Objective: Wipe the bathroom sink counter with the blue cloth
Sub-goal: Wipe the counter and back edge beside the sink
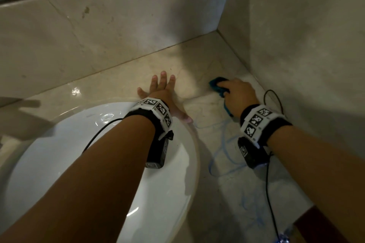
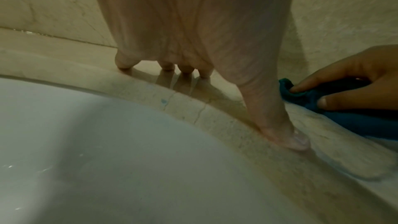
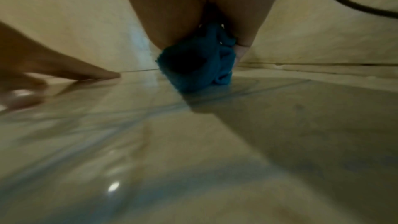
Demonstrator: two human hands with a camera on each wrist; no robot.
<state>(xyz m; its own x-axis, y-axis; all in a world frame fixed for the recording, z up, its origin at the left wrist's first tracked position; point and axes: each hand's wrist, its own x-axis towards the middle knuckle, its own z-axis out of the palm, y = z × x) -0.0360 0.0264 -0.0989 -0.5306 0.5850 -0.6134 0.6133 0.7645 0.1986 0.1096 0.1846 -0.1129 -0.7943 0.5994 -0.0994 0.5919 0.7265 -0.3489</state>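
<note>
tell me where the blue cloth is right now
In the head view the blue cloth is bunched in the right hand, pressed on the marble counter near the back right corner, right of the flat left hand and the sink basin.

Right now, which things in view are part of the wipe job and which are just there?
Part of the job:
- blue cloth, bunched in the right hand, pressed on the counter
- counter, beige stone
- left hand, flat on the counter beside the basin

Just there:
- white sink basin
- blue scribble marks on the counter
- black cable by the wall
</note>
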